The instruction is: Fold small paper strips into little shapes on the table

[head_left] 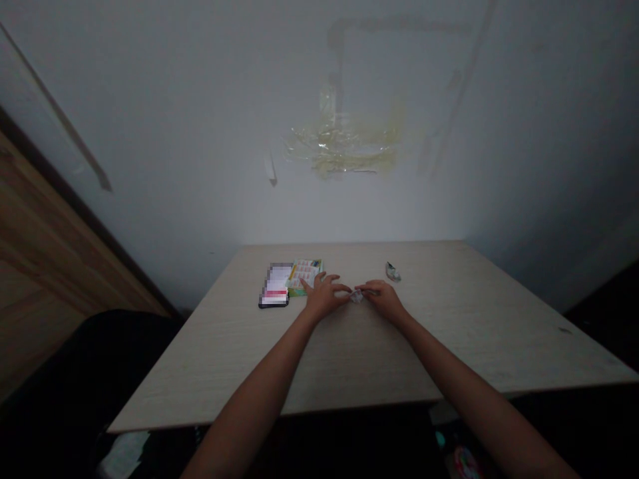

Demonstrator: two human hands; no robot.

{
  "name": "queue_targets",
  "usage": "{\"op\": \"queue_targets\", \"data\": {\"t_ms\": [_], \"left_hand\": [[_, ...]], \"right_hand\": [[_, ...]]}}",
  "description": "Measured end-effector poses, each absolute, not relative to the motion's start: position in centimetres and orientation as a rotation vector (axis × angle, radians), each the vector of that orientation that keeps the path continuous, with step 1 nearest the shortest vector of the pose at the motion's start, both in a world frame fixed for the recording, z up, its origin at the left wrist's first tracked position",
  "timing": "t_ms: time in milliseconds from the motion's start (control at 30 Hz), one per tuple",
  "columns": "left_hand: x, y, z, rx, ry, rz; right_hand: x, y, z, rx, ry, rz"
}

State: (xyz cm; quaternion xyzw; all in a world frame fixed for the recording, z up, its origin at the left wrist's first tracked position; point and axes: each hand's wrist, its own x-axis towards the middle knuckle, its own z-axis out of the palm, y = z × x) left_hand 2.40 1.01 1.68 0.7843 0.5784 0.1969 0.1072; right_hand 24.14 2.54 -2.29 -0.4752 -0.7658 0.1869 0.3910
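Note:
Between my two hands, low over the table, is a small crumpled whitish piece (356, 297); whether it is paper or plastic I cannot tell. My left hand (323, 296) pinches its left side with thumb and index finger, while the other fingers are raised and spread. From the right, the fingertips of my right hand (383, 299) are closed on its other side. A printed leaflet (303, 274), green and yellow at its edges, lies just behind my left hand. Farther back on the right rests a second crumpled piece (393, 272), whitish with dark parts.
A phone (274, 285) with its screen lit and blurred lies left of the leaflet, which reaches its edge. The pale wooden table (349, 372) meets a wall (200, 133) bearing old tape (344, 150). Dark space lies below the table's front edge.

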Motion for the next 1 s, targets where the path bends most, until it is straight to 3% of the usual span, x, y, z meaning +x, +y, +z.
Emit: {"op": "queue_targets", "data": {"t_ms": [1000], "left_hand": [[2.7,0.8,0.8,2.290,1.709,0.629]], "right_hand": [[23.7,1.8,-1.6,-1.139,-2.047,0.331]]}}
